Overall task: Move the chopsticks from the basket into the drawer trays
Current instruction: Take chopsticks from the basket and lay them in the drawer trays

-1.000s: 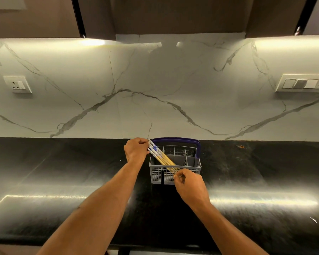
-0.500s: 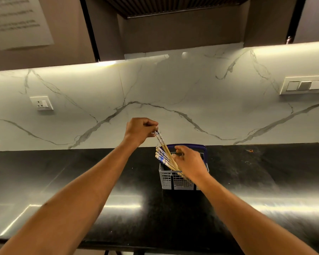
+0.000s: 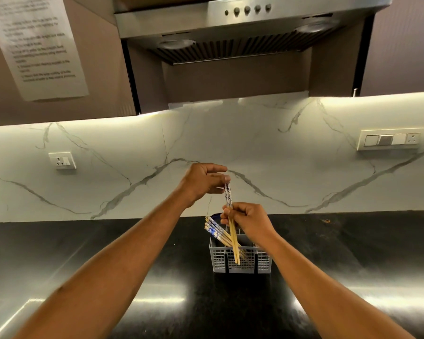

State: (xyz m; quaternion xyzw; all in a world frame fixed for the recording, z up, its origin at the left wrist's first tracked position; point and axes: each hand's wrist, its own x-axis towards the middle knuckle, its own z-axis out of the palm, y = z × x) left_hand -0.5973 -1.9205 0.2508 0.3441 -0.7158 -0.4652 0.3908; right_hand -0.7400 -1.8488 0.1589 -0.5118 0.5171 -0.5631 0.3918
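A grey plastic cutlery basket (image 3: 240,261) with a blue handle stands on the black counter near the wall. Several wooden chopsticks with blue-and-white tops (image 3: 214,231) lean out of it to the left. A pair of chopsticks (image 3: 232,237) is lifted nearly upright above the basket, tips still over its front wall. My right hand (image 3: 249,222) grips that pair around the middle. My left hand (image 3: 203,179) pinches the pair's patterned top end with thumb and fingers. No drawer or tray is in view.
The glossy black counter (image 3: 108,265) runs left and right of the basket. Behind it is a white marble backsplash with a socket (image 3: 62,160) at left and a switch plate (image 3: 391,139) at right. A steel range hood (image 3: 230,28) hangs overhead.
Both hands rose, lifting one pair from a slant to nearly upright. My right hand moved from the basket's front edge up onto the pair's middle. The view tilted upward.
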